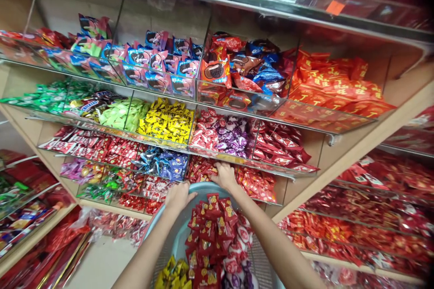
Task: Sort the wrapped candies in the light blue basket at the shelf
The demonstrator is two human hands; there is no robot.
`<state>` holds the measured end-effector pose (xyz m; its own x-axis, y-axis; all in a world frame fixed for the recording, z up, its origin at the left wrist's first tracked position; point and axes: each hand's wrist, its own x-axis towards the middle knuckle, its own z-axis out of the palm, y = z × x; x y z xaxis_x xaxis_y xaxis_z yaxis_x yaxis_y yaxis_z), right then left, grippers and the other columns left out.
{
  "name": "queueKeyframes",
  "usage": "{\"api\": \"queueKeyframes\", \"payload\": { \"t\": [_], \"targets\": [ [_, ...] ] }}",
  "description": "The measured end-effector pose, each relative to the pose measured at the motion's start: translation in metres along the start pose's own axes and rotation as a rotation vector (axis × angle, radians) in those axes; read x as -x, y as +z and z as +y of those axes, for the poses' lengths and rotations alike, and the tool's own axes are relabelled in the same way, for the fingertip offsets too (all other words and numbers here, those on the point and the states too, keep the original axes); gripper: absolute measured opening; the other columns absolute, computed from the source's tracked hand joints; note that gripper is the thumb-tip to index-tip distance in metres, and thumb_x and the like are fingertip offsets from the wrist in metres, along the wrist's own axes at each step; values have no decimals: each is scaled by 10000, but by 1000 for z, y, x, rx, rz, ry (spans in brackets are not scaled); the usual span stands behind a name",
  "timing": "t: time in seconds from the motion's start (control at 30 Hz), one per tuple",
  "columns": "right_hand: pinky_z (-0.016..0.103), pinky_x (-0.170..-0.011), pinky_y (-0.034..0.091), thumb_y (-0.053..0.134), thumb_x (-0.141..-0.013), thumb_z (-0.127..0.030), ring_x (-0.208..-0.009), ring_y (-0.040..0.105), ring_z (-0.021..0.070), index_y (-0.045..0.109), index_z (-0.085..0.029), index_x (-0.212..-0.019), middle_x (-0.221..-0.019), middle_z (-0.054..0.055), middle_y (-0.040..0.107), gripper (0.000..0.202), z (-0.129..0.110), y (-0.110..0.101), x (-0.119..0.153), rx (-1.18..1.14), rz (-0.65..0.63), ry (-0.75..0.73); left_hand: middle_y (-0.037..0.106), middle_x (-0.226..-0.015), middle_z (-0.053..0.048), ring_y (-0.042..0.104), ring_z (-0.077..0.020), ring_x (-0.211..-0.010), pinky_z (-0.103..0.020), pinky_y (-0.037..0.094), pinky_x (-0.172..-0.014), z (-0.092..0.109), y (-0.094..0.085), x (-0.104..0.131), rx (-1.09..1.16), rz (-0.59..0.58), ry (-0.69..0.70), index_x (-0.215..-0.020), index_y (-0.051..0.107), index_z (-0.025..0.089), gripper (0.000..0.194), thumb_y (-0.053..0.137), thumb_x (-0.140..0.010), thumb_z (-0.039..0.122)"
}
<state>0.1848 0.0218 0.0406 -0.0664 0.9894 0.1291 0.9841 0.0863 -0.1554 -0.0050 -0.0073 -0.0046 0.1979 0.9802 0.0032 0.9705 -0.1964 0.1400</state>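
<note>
A pale blue basket (179, 239) stands at the lower middle, with red packets (208, 244), yellow packets (172, 273) and red-white and purple sweets (237, 257) inside. On the left part of its far rim rests my left hand (178, 196), fingers partly bent round the rim. My right hand (224, 176) reaches past the rim to a low shelf compartment of dark red packets (201, 168); its fingertips are against the packets, and whether it holds one cannot be made out.
Above rise glass-fronted shelves (162, 142) of wrapped sweets, with yellow (167, 119) and orange packets (334, 81). More stocked shelves stand at right (339, 259) and left (34, 235). Pale floor (108, 262) shows at lower left.
</note>
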Motion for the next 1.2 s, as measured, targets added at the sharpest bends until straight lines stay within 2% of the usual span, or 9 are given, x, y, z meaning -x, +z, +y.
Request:
{"api": "queueKeyframes", "payload": {
  "t": [0.17, 0.33, 0.47, 0.67, 0.93, 1.2],
  "targets": [
    [328, -797, 339, 516, -752, -399, -956, 455, 222, 494, -207, -1086, -1009, 68, 512, 386, -3, -6, 61, -189, 146, 10, 597, -833, -98, 573, -275, -798, -376, 432, -677, 0, 0, -1, 24, 9, 6, -922, 524, 166, 446, 407, -761, 566],
    [338, -819, 357, 513, -759, -378, -981, 473, 232, 509, -222, -1059, -1011, 66, 526, 337, -11, 10, 124, -343, 133, 65, 599, -843, -113, 574, -289, -812, -384, 437, -679, 2, -3, 0, -19, 10, 14, -926, 529, 149, 476, 382, -774, 576],
    [361, -798, 376, 485, -773, -380, -984, 487, 252, 505, -228, -1070, -1012, 72, 535, 335, 0, 19, 151, -328, 153, 177, 599, -835, -114, 577, -292, -806, -389, 438, -673, 2, -6, 1, -37, -6, 19, -945, 519, 150, 476, 373, -783, 572],
    [351, -753, 398, 448, -792, -409, -934, 519, 248, 521, -214, -1029, -979, 81, 556, 316, 21, 20, 160, -227, 248, 231, 594, -832, -119, 574, -298, -807, -400, 433, -671, 0, -2, 0, -27, -8, 28, -940, 517, 156, 501, 312, -795, 590],
    [356, -741, 379, 452, -788, -399, -907, 511, 252, 527, -202, -1002, -920, 85, 548, 301, 11, 27, 143, -81, 273, 233, 591, -836, -136, 573, -294, -826, -392, 427, -683, 3, -6, 2, -14, -33, 4, -950, 520, 155, 499, 313, -797, 582],
    [375, -732, 366, 414, -806, -413, -918, 502, 269, 510, -174, -1061, -928, 115, 544, 363, 5, 37, 128, -25, 284, 255, 604, -822, -109, 578, -307, -795, -412, 441, -658, 2, -8, 2, -21, -27, 5, -913, 520, 160, 475, 331, -791, 579]
  ]
}}
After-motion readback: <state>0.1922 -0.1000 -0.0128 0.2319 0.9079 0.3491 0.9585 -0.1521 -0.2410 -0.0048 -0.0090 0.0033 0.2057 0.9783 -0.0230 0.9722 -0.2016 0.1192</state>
